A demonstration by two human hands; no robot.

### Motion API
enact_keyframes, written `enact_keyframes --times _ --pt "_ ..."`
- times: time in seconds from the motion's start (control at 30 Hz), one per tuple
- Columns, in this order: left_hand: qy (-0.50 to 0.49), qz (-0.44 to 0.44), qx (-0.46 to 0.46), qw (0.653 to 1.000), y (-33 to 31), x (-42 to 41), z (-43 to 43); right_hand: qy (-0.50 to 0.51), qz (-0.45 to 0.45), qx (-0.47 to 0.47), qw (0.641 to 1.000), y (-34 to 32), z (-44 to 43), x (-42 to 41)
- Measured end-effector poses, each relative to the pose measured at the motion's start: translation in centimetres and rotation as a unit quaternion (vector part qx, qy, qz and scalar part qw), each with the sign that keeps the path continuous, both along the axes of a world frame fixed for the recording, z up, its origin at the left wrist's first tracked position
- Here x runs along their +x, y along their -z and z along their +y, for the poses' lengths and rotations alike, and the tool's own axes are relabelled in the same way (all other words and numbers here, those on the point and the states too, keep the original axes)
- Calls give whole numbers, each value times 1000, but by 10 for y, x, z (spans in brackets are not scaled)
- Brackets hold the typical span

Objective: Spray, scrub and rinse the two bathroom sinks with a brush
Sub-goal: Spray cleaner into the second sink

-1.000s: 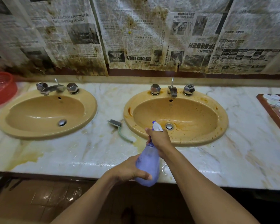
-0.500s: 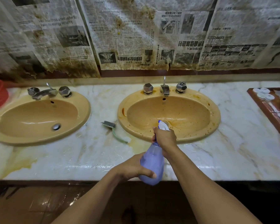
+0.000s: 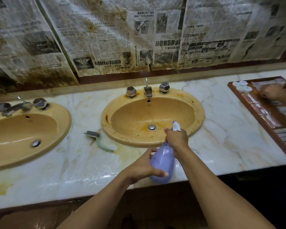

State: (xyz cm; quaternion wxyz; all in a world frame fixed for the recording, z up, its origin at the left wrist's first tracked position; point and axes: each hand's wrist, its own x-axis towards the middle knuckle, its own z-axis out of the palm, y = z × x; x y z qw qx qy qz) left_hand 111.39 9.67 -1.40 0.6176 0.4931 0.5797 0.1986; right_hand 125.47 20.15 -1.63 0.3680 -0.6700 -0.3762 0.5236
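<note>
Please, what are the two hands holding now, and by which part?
Both hold the purple spray bottle: the right hand grips its neck below the white nozzle, the left hand grips its lower body.

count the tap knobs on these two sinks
4. The stained sink has a left knob and a right knob flanking its spout. The cleaner sink has an outer knob near the frame's edge and an inner knob. None seems hidden.
</note>
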Motion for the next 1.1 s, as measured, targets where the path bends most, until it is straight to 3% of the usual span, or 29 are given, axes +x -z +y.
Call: enact_keyframes --times 0.07,0.27,0.4,0.57,0.77,1.03,1.1 --pt "13 44 43 998 1 10 3 13 -27 -2 1000 0 4 7" --pt "51 82 61 993 -1 19 18 -69 64 14 995 -5 15 15" --pt "60 87 68 992 0 16 18 -2 80 -17 997 -3 17 9" --pt "44 99 65 992 -1 8 22 33 39 0 999 -4 17 -3" --pt "60 102 70 990 -3 1 30 -60 55 19 996 -10 19 -3" --pt "84 86 68 990 -2 14 29 53 -33 22 998 -9 14 10" --pt "91 85 65 990 -2 15 30 60 -21 40 997 -6 8 15"
